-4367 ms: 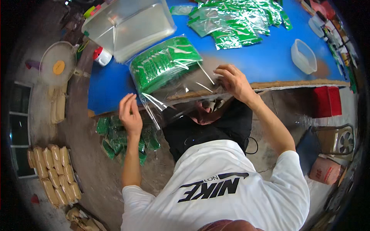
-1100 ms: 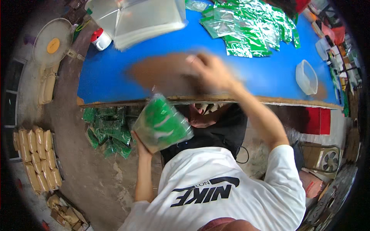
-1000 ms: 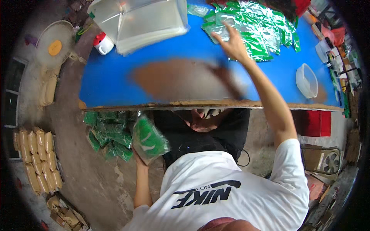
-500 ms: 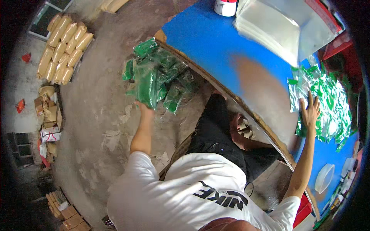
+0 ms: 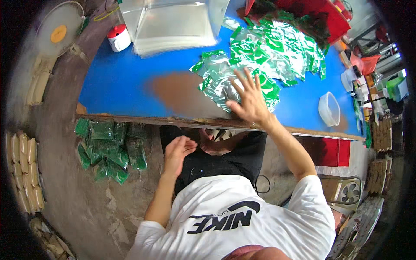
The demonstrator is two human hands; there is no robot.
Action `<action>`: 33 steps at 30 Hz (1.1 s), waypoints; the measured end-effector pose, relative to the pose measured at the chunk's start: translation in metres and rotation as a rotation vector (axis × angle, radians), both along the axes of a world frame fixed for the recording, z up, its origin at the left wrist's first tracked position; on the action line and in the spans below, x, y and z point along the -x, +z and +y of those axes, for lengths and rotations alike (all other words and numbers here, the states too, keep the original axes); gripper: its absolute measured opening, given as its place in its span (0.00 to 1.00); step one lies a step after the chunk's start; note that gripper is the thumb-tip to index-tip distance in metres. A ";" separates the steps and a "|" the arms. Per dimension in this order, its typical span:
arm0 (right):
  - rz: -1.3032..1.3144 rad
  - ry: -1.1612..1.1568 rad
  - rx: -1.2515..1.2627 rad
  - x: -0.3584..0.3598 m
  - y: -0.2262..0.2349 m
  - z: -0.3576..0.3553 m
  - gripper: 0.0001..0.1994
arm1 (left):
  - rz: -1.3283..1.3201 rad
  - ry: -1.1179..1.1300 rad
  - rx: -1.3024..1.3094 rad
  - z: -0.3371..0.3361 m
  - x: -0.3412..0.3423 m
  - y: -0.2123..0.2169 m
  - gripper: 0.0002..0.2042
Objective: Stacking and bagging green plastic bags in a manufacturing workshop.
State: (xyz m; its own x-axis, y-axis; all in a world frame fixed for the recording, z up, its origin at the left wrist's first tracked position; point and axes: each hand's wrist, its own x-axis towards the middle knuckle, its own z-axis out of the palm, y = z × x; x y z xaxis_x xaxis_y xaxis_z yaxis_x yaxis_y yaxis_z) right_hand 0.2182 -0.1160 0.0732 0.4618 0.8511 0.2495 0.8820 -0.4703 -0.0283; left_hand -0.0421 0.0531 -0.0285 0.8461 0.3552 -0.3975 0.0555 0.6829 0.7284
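Observation:
A heap of flat, shiny green-and-silver packets (image 5: 277,47) lies on the blue table. My right hand (image 5: 251,99) is spread over the near edge of this heap, its fingers apart and palm down on the packets. My left hand (image 5: 177,152) is in front of the table edge, above my lap. Its fingers stretch forward loosely and I see nothing held in them. On the floor to the left lies a pile of clear bags packed with green contents (image 5: 108,145).
A stack of clear plastic sleeves (image 5: 173,28) and a white tin with a red top (image 5: 118,38) stand on the table (image 5: 125,93). A clear plastic tub (image 5: 329,109) sits at the right. Red trays (image 5: 318,19) are at the back. Tan sacks (image 5: 26,169) are stacked far left.
My left hand has let go of a green-filled bag over the floor pile and come back to the table edge. The view has turned right; my right hand stays on the packets.

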 end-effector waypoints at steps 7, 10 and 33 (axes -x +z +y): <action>0.362 0.403 -0.087 0.090 -0.008 -0.001 0.22 | -0.046 0.292 0.009 -0.068 -0.060 0.035 0.20; 0.594 0.182 -0.308 0.044 0.007 0.021 0.21 | -0.098 0.314 -0.140 -0.061 -0.053 0.020 0.18; 0.588 0.550 -0.249 0.065 -0.006 0.016 0.23 | -0.082 0.198 0.300 -0.024 -0.021 0.038 0.18</action>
